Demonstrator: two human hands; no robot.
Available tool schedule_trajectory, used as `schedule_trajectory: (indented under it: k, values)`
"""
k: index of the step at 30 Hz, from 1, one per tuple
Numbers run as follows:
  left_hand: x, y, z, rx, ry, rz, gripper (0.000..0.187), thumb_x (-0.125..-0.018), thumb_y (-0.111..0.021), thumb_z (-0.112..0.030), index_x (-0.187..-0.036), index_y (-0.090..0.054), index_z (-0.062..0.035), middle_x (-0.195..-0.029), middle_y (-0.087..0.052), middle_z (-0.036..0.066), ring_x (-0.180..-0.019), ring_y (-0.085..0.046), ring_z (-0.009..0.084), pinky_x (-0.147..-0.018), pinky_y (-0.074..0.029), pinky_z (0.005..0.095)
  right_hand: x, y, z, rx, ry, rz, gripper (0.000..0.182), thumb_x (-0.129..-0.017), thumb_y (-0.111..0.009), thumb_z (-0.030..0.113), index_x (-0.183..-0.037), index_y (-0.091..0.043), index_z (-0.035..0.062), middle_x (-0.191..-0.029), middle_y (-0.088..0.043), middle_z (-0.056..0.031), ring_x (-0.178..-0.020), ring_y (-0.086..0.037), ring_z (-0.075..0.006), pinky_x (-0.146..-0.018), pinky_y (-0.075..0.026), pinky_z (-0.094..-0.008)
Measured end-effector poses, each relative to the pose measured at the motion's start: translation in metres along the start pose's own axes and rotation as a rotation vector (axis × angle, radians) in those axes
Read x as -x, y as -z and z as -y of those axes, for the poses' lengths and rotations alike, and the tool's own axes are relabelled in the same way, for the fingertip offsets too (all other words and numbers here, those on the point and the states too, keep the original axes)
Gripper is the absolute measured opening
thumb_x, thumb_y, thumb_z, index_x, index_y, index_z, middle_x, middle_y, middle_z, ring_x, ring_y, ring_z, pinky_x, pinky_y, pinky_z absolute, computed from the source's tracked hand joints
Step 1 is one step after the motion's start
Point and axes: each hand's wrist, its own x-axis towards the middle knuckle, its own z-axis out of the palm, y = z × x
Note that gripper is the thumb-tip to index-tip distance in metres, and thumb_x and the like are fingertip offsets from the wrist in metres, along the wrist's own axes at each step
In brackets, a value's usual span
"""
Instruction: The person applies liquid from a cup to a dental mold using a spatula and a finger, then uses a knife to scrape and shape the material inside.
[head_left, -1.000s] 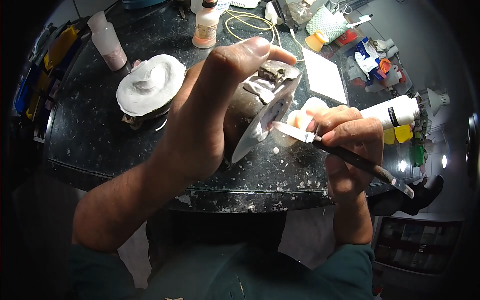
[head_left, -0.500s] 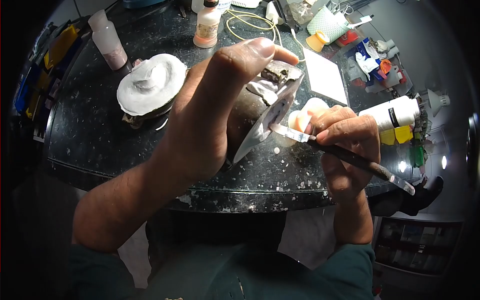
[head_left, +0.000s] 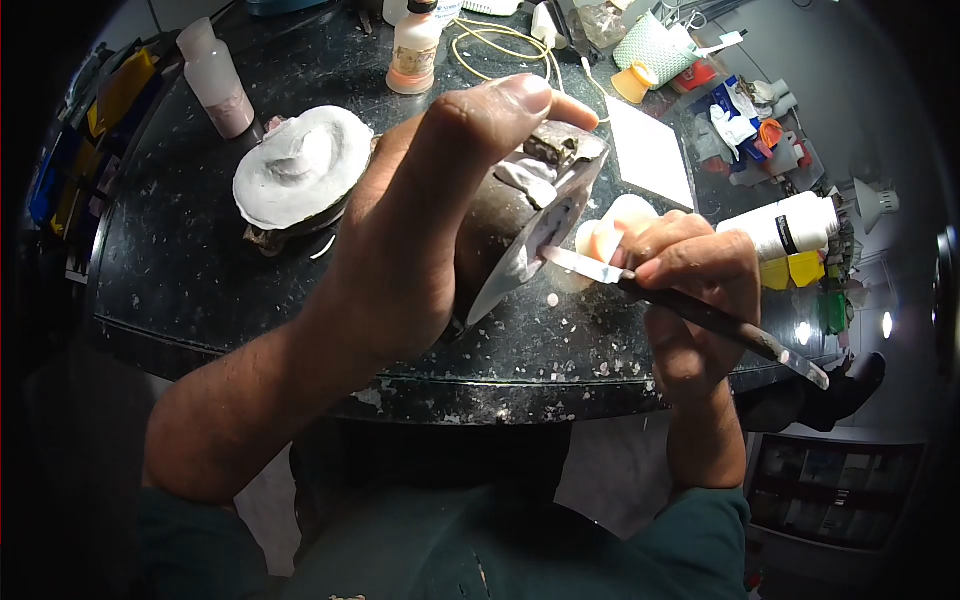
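Observation:
Raised above the bench, a dark metal flask half (head_left: 490,225) packed with white plaster is tilted in my left hand (head_left: 405,230), whose thumb lies over its top. Its plaster face is turned to the right, with a hollow in the middle. My right hand (head_left: 705,265) pinches a wax spatula (head_left: 715,318) by its dark handle. The flat metal blade tip sits right at the hollow in the plaster. Behind my right fingers is a small pale round cup (head_left: 628,212), partly covered. Left of the flask, another plaster-filled half (head_left: 300,165) lies with its white face up.
The black speckled bench (head_left: 200,290) holds a bottle of pink powder (head_left: 215,80) and a bottle with orange-pink contents (head_left: 413,50). A white tile (head_left: 652,155), a yellow cable (head_left: 485,35) and a mesh basket (head_left: 650,50) are at the back. A white container (head_left: 785,225) lies right.
Almost nothing differs. The spatula blade has shifted very slightly at the plaster hollow, while the flask half stays in place.

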Motion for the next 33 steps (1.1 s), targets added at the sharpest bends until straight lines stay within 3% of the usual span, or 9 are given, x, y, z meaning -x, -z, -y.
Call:
schedule_trajectory:
  k: [6,11,17,23,33]
  values:
    - [-0.001,-0.002,-0.001,0.042,-0.015,-0.013,0.072,-0.093,-0.071,-0.011,-0.147,-0.027,-0.0300,-0.129,-0.057,0.033,-0.106,-0.069,0.0323,-0.085,-0.061,0.0372,0.000,0.000,0.001,0.035,-0.033,-0.011,0.030,-0.072,-0.058,-0.011,-0.101,-0.055,-0.0050,-0.092,-0.063,-0.0149,-0.084,-0.064,-0.0241,-0.075,-0.052,-0.0346]
    - [0.000,-0.002,-0.002,0.036,0.043,-0.033,0.047,-0.105,-0.053,-0.023,-0.145,-0.031,-0.0318,-0.128,-0.057,0.032,-0.106,-0.069,0.0327,-0.085,-0.060,0.0370,-0.004,0.000,0.003,0.019,-0.022,0.018,0.032,-0.071,-0.059,-0.014,-0.101,-0.056,-0.0051,-0.093,-0.063,-0.0152,-0.084,-0.065,-0.0245,-0.074,-0.053,-0.0343]
    - [0.001,-0.010,-0.006,0.120,0.121,-0.097,0.032,-0.110,-0.037,-0.034,-0.141,-0.040,-0.0271,-0.129,-0.058,0.029,-0.108,-0.068,0.0300,-0.087,-0.058,0.0351,0.000,0.001,0.004,0.061,-0.015,0.014,0.031,-0.071,-0.060,-0.013,-0.101,-0.056,-0.0046,-0.091,-0.064,-0.0152,-0.084,-0.066,-0.0251,-0.075,-0.053,-0.0360]
    - [-0.003,-0.013,-0.016,0.166,0.258,-0.111,0.039,-0.108,-0.034,-0.041,-0.138,-0.044,-0.0180,-0.128,-0.059,0.027,-0.107,-0.068,0.0272,-0.087,-0.057,0.0338,-0.001,0.002,0.003,0.068,0.024,0.038,0.030,-0.073,-0.060,-0.012,-0.101,-0.057,-0.0039,-0.088,-0.064,-0.0152,-0.082,-0.066,-0.0249,-0.077,-0.052,-0.0370]
    - [-0.014,-0.010,-0.037,0.258,0.543,-0.146,0.066,-0.103,-0.028,-0.055,-0.131,-0.052,0.0002,-0.125,-0.061,0.021,-0.104,-0.067,0.0215,-0.087,-0.055,0.0312,-0.001,0.001,0.003,0.062,0.028,0.067,0.021,-0.080,-0.061,-0.006,-0.101,-0.057,-0.0042,-0.089,-0.064,-0.0158,-0.081,-0.065,-0.0247,-0.078,-0.051,-0.0393]
